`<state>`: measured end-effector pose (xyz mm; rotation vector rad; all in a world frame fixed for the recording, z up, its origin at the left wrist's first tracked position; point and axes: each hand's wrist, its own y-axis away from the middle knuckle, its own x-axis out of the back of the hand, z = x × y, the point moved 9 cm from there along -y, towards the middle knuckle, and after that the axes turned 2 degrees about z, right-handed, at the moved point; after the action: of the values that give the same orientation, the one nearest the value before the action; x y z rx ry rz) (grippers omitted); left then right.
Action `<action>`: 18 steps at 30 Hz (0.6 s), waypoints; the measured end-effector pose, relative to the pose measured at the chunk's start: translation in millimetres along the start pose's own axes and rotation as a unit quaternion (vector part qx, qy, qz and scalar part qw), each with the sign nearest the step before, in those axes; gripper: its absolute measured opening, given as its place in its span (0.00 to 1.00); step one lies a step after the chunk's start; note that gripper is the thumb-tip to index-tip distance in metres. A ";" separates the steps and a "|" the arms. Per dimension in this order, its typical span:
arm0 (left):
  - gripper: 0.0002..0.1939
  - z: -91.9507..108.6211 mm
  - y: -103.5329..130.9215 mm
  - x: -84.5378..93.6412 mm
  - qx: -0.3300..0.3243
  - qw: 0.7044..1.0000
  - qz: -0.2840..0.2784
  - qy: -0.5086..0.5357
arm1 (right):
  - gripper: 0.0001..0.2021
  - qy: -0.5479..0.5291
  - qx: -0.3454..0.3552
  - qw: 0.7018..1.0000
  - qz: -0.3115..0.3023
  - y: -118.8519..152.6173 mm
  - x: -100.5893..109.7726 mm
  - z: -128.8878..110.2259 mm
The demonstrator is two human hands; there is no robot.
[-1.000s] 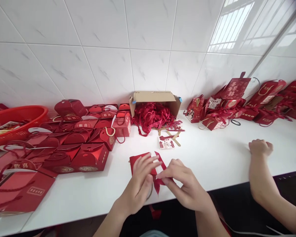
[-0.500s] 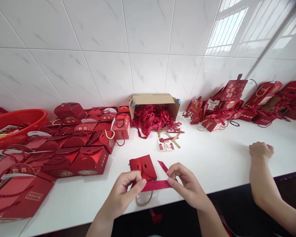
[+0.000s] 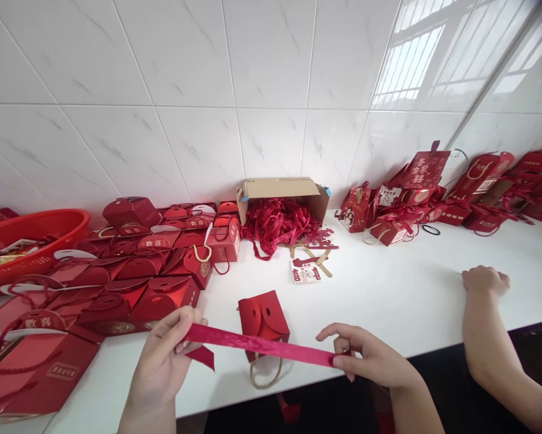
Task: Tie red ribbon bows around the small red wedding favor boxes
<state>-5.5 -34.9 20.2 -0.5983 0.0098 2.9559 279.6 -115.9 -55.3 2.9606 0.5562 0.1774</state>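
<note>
Red ribbon is being stretched between both hands, across the near side of a small red box; contact with box can't be told. One end is being pinched by the left hand, fingers curled in, short tail hanging. Other end is being gripped by the right hand, thumb against fingers, index finger raised. Box is being supported by the counter, rope handle toward the person. Ribbon pile is being held by a cardboard box behind.
</note>
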 end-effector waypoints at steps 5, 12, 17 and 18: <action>0.26 5.7 -0.9 10.6 0.003 0.999 0.024 0.034 | 0.14 -0.092 0.105 0.990 -0.019 10.0 0.3 -1.9; 0.24 1.8 7.3 9.1 0.009 0.999 0.005 -0.046 | 0.08 -0.348 0.224 0.887 0.203 20.5 55.0 -4.8; 0.24 4.8 24.8 7.8 -0.009 0.986 -0.005 -0.167 | 0.14 -0.385 0.260 0.826 0.318 29.0 79.4 -0.5; 0.24 7.2 28.3 9.7 -0.016 0.981 0.007 -0.192 | 0.15 -0.390 0.266 0.819 0.325 29.5 80.3 -0.9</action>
<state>-20.6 -61.6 22.6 -0.0212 -0.0695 3.0368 364.2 -113.6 -42.8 3.1552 -0.6176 -1.2710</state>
